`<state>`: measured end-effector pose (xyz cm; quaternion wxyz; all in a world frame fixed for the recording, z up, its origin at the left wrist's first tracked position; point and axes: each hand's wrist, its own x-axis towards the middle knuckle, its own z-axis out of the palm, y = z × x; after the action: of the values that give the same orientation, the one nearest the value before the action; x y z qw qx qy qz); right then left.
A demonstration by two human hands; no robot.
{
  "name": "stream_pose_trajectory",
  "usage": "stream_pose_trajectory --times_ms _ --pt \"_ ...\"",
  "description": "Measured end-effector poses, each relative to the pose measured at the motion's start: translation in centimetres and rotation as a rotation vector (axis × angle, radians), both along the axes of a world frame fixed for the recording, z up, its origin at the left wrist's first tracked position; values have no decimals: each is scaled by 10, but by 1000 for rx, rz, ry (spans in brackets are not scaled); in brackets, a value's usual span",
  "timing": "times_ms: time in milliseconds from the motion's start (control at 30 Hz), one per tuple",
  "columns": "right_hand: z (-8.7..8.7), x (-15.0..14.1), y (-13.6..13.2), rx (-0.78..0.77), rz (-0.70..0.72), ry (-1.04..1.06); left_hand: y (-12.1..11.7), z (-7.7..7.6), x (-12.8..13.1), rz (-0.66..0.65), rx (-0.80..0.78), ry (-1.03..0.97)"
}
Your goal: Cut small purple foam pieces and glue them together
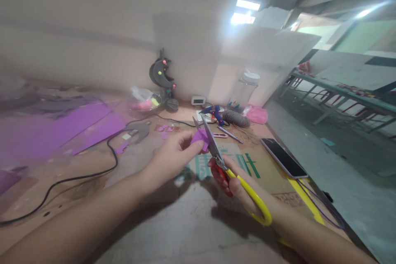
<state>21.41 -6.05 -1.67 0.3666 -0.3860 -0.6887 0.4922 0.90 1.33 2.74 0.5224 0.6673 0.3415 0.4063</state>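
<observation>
My left hand [177, 150] pinches a small purple paper piece [201, 137] above the middle of the table. Scissors [213, 140] with yellow and red handles are in my right hand [229, 177], its fingers around the grips. Their blades stand slightly apart at the purple piece, one on each side of it as far as I can see. Small purple scraps [165, 131] lie on the table beyond my left hand. Larger purple sheets [95, 128], blurred, are spread at the left.
A blue glue gun [214, 112], grey yarn [236, 118], a pen [230, 135] and a clear bottle [243, 90] stand or lie at the back. A phone [284, 158] is near the right edge. A black cord [113, 152] crosses the left side. A dark crescent ornament [161, 75] leans by the wall.
</observation>
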Motion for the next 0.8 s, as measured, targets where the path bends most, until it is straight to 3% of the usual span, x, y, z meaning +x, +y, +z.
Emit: stream_pose_trajectory --times_ms 400,800 --pt "9 2 -2 -13 -33 -76 3 1 -5 -28 31 51" --pt "5 6 -1 -3 -43 -88 11 0 -10 -95 65 120"
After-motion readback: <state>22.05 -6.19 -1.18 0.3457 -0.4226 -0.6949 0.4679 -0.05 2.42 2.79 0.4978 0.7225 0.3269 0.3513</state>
